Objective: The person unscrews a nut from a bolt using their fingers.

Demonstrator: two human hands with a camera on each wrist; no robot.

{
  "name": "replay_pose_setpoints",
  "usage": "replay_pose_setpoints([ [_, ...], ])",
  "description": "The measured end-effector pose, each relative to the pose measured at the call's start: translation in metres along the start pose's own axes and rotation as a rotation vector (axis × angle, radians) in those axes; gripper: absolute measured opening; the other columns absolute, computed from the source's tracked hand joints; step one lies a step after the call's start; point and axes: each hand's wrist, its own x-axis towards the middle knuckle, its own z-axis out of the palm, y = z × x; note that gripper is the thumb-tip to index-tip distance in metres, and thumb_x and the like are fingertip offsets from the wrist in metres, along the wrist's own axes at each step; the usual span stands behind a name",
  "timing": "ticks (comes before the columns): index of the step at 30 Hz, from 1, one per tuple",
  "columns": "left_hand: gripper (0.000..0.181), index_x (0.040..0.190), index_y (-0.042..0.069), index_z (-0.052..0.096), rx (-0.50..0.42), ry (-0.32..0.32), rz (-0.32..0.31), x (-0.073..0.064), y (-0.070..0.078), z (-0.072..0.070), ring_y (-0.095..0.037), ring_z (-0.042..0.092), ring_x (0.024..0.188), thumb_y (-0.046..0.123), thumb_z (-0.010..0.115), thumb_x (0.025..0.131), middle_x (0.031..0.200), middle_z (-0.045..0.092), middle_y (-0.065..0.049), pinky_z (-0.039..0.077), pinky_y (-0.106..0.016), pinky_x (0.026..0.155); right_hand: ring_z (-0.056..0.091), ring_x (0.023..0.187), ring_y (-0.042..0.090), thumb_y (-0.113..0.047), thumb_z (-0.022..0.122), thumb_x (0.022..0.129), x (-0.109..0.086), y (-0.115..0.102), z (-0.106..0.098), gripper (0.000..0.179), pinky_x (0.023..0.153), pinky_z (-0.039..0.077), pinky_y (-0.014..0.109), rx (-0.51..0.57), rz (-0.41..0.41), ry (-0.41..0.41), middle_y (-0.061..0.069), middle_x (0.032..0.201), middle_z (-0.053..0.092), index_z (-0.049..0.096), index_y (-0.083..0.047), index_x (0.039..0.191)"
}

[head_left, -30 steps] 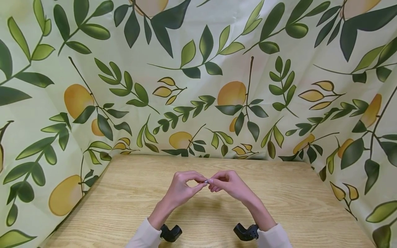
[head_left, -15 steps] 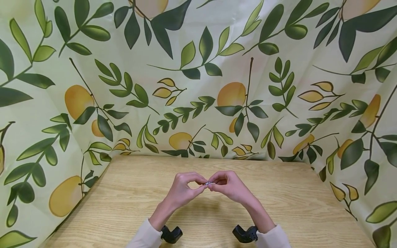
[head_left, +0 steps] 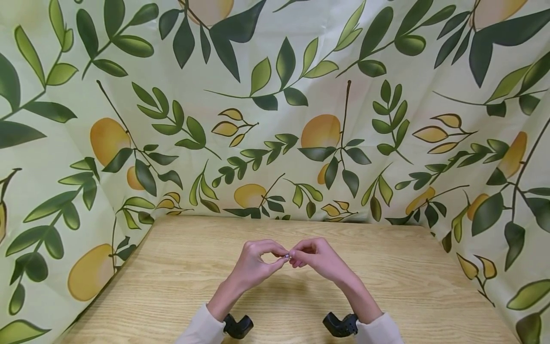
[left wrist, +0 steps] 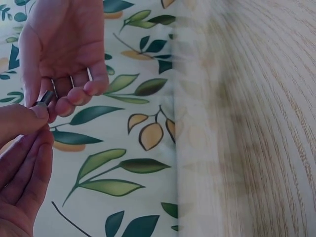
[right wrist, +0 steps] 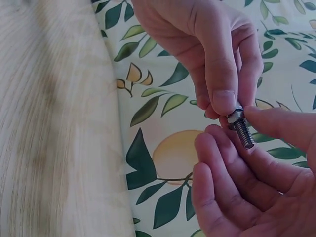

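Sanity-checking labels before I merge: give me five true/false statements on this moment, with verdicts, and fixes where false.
1. The left hand holds the bolt. True.
2. The nut lies on the table. False: it is on the bolt, held up between the hands.
3. The right hand has its thumb at the nut. True.
4. The bolt's threaded end is hidden in the left hand. False: it sticks out past the nut.
5. Both sleeves are pale. True.
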Motion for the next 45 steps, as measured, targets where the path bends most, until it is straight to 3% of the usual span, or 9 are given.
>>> replay_pose_setpoints([
  [7,0.014,0.09,0.008,0.081,-0.004,0.0,0.012,-0.0003,-0.0017,0.0007,-0.012,0.075,0.078,-0.004,0.082,0.083,0.088,0.08,-0.004,0.063,-0.02,0.075,0.072,0.084,0.018,-0.014,0.074,0.094,-0.0016,-0.0019,0.0007,0.019,0.079,0.06,0.026,-0.021,-0.01,0.052,0.016,0.095,0.075,0.074,0.002,0.105],
  [14,0.017,0.091,0.008,0.081,-0.009,0.008,0.023,-0.0005,-0.0021,0.0007,-0.012,0.076,0.078,-0.006,0.082,0.081,0.088,0.08,-0.005,0.063,-0.021,0.075,0.071,0.085,0.017,-0.015,0.079,0.091,-0.001,-0.001,0.0006,0.027,0.077,0.062,0.025,0.0,-0.018,0.069,0.014,0.097,0.073,0.069,0.004,0.107],
  [20,0.016,0.09,0.007,0.08,-0.01,0.009,0.022,-0.0002,-0.0011,0.0009,-0.012,0.076,0.078,-0.006,0.082,0.081,0.088,0.08,-0.005,0.063,-0.022,0.075,0.074,0.084,0.018,-0.025,0.063,0.104,-0.0001,0.0005,-0.0015,0.03,0.08,0.064,0.029,0.009,-0.005,-0.014,0.015,0.093,0.076,0.072,0.004,0.106],
  [25,0.015,0.09,0.006,0.08,-0.002,0.002,0.017,0.0001,0.0005,0.001,-0.012,0.076,0.078,-0.005,0.082,0.081,0.087,0.08,-0.006,0.063,-0.019,0.075,0.073,0.085,0.017,-0.02,0.059,0.105,-0.0007,0.0,-0.0015,0.029,0.079,0.063,0.027,-0.014,-0.016,-0.068,0.019,0.094,0.075,0.073,0.005,0.102],
  [29,0.014,0.09,0.006,0.08,0.003,0.005,0.027,-0.0001,0.0004,0.0011,-0.012,0.076,0.078,-0.005,0.082,0.082,0.088,0.08,-0.006,0.062,-0.018,0.076,0.072,0.086,0.021,-0.017,0.064,0.102,-0.0018,-0.0008,-0.0014,0.023,0.079,0.061,0.028,-0.027,-0.03,-0.037,0.022,0.096,0.074,0.073,0.004,0.104],
  [36,0.016,0.09,0.008,0.08,-0.01,0.016,0.037,-0.0009,-0.0007,0.0018,-0.012,0.076,0.077,-0.006,0.082,0.081,0.087,0.08,-0.005,0.063,-0.02,0.075,0.07,0.085,0.015,-0.017,0.074,0.095,-0.0022,-0.0008,-0.0005,0.018,0.079,0.058,0.024,-0.049,-0.014,0.032,0.01,0.096,0.075,0.074,-0.002,0.104],
  [40,0.016,0.09,0.007,0.08,-0.013,0.018,0.047,-0.0007,-0.0011,0.0024,-0.013,0.076,0.077,-0.006,0.082,0.081,0.087,0.08,-0.005,0.063,-0.021,0.074,0.07,0.085,0.015,-0.017,0.078,0.092,-0.0022,-0.0005,-0.001,0.02,0.077,0.059,0.024,-0.072,-0.028,0.049,0.01,0.097,0.074,0.073,-0.002,0.105],
  [45,0.016,0.09,0.008,0.08,-0.008,0.019,0.053,-0.0003,-0.0005,0.0023,-0.013,0.076,0.077,-0.005,0.082,0.082,0.087,0.08,-0.005,0.063,-0.02,0.074,0.072,0.084,0.018,-0.023,0.071,0.098,-0.002,-0.0005,-0.003,0.024,0.077,0.062,0.028,-0.071,-0.024,0.027,0.016,0.095,0.076,0.074,-0.001,0.106],
])
